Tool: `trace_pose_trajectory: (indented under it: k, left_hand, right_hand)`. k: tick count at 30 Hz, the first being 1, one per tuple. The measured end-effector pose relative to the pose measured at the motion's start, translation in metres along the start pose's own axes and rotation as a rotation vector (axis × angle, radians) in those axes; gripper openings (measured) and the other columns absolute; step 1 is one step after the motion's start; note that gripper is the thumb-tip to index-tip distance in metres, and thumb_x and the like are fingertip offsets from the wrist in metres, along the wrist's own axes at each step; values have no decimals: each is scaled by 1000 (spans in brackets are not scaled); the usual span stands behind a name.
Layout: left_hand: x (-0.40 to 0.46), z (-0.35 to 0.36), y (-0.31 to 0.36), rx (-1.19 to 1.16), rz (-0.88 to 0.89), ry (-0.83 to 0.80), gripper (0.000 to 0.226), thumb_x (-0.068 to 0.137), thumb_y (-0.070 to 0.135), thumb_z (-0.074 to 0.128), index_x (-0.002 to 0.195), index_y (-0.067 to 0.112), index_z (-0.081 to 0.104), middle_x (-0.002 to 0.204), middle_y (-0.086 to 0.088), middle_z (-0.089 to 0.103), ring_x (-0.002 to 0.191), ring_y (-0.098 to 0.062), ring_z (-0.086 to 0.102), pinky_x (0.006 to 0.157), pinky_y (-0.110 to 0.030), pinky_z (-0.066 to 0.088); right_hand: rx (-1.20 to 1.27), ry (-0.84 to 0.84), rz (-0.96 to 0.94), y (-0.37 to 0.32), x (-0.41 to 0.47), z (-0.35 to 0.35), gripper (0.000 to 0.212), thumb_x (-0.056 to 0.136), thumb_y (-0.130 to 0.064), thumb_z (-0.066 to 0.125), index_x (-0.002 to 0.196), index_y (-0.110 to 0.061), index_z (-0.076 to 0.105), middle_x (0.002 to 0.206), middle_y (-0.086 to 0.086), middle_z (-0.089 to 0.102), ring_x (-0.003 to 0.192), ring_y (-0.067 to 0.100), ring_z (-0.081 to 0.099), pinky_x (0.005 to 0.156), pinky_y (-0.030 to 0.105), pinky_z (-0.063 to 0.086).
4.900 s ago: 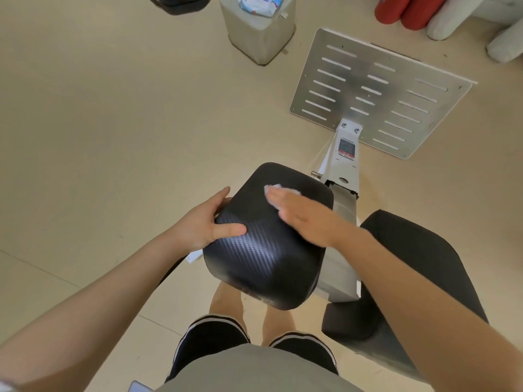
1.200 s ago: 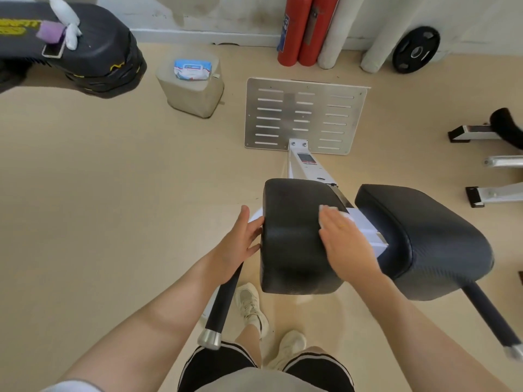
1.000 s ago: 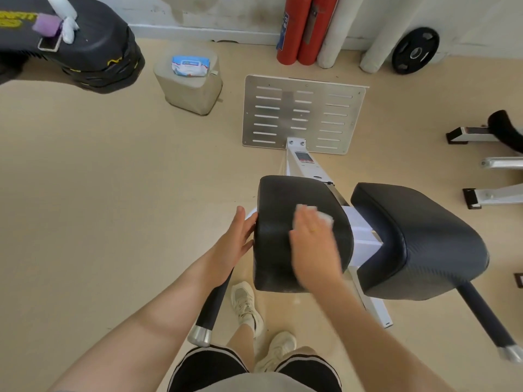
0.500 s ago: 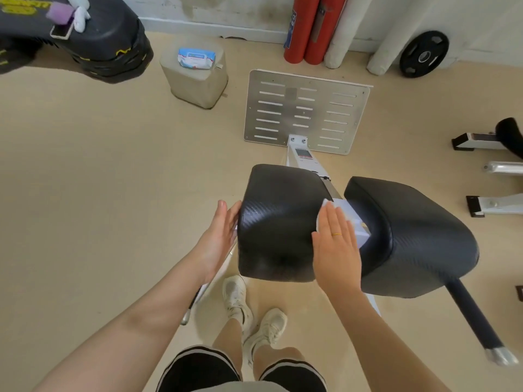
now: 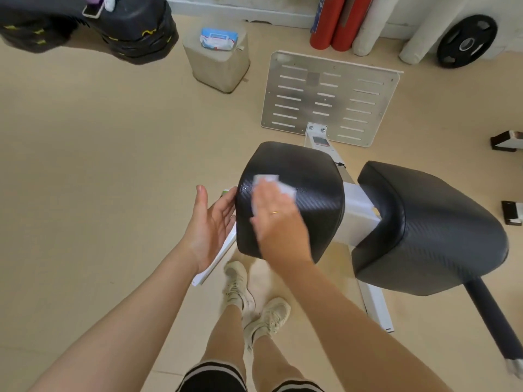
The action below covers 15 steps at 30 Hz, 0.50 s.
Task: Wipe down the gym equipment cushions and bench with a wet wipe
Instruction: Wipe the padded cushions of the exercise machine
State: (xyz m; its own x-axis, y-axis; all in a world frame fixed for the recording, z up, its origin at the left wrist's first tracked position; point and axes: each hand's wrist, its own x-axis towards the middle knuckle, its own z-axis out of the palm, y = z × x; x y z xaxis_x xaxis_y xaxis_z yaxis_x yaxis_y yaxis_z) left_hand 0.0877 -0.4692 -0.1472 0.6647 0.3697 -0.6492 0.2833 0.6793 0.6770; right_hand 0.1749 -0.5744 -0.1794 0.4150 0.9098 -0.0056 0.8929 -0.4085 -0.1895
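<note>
A black carbon-look cushion (image 5: 311,188) sits in the middle of the view on a white machine frame (image 5: 358,205). My right hand (image 5: 276,219) lies flat on its top left part and presses a white wet wipe (image 5: 268,181) against it; the wipe's corners show past the fingertips. My left hand (image 5: 212,224) is open beside the cushion's left side, fingertips at its edge. A second, larger black cushion (image 5: 430,224) sits to the right on the same frame.
A slotted metal footplate (image 5: 328,97) lies on the floor ahead. A pack of wipes (image 5: 218,39) rests on a grey block (image 5: 218,66). Black equipment (image 5: 85,26) is top left, red cylinders (image 5: 336,21) and a weight plate (image 5: 465,42) by the wall. My feet (image 5: 254,304) are below.
My right hand has slid the wipe from the cushion's right edge leftward onto its top left part. My left hand stays open at the cushion's left side.
</note>
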Motion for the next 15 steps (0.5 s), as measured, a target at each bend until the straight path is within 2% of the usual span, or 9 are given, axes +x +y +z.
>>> trace_pose_trajectory:
  k: [2, 5, 7, 11, 13, 15]
  left_hand:
    - [0, 2, 0, 4, -3, 1, 78, 89, 63, -3, 144, 18, 30, 148, 7, 34, 137, -5, 28, 116, -25, 15]
    - [-1, 4, -1, 4, -8, 12, 77, 89, 64, -2, 145, 21, 29, 150, 8, 31, 138, -5, 25, 117, -25, 12]
    - [-1, 5, -1, -1, -4, 15, 77, 89, 64, -2, 145, 20, 29, 150, 8, 32, 138, -5, 26, 116, -24, 13]
    - [3, -1, 0, 12, -2, -21, 78, 89, 63, -2, 143, 19, 32, 149, 7, 34, 137, -5, 29, 116, -26, 17]
    - [6, -9, 0, 21, -6, -55, 79, 89, 64, -1, 142, 18, 36, 146, 4, 39, 134, -6, 36, 112, -26, 24]
    - [8, -16, 1, 48, -10, -98, 81, 89, 63, -1, 137, 16, 43, 140, -1, 49, 128, -10, 44, 104, -24, 35]
  right_hand:
    - [-90, -31, 125, 29, -11, -13, 53, 87, -15, 42, 137, 4, 37, 147, 18, 35, 138, 32, 29, 112, 43, 23]
    - [-108, 68, 293, 51, -33, -25, 59, 84, -10, 59, 137, 1, 37, 145, 17, 38, 136, 32, 31, 112, 42, 18]
    - [-83, 145, 339, 46, -38, -20, 55, 85, -10, 58, 135, 2, 38, 144, 18, 39, 135, 32, 32, 112, 42, 15]
    - [-15, 209, 269, 1, -12, 1, 51, 86, -17, 42, 134, 2, 43, 141, 17, 44, 133, 29, 37, 111, 40, 25]
    - [61, 265, 181, -27, -1, 15, 47, 90, -17, 36, 132, 1, 46, 140, 15, 46, 132, 28, 39, 109, 41, 30]
    - [132, 341, 110, -48, 6, 29, 40, 95, -11, 35, 130, 2, 49, 139, 15, 47, 132, 28, 38, 110, 37, 26]
